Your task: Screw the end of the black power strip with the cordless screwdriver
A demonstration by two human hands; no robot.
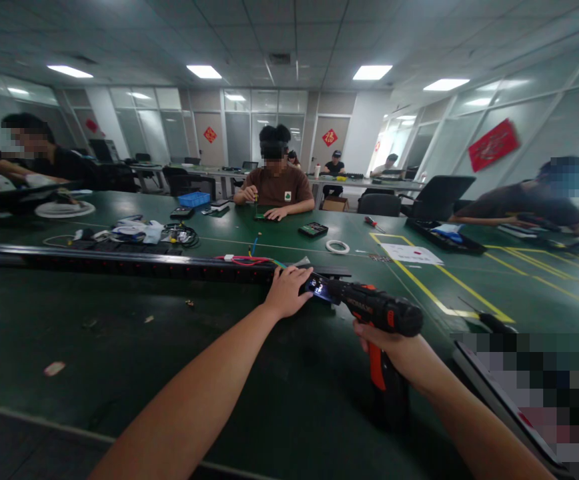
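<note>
My right hand (pixel 394 350) is wrapped round the grip of a black and orange cordless drill (pixel 374 310), whose nose points left at the end of a long black power strip (pixel 159 261) lying across the green table (pixel 119 333). My left hand (pixel 287 290) rests on that end of the strip, fingers curled over it right beside the drill's lit tip (pixel 319 288). Red and blue wires (pixel 249 259) lie just behind the strip.
A person in a brown shirt (pixel 275 187) works across the table; other people sit at the far left and right. A cable heap (pixel 139 232), a blue bin (pixel 194 199), a white tape ring (pixel 337 247) and a screwdriver (pixel 484 319) lie about. Yellow floor-tape lines (pixel 419 283) mark the right side.
</note>
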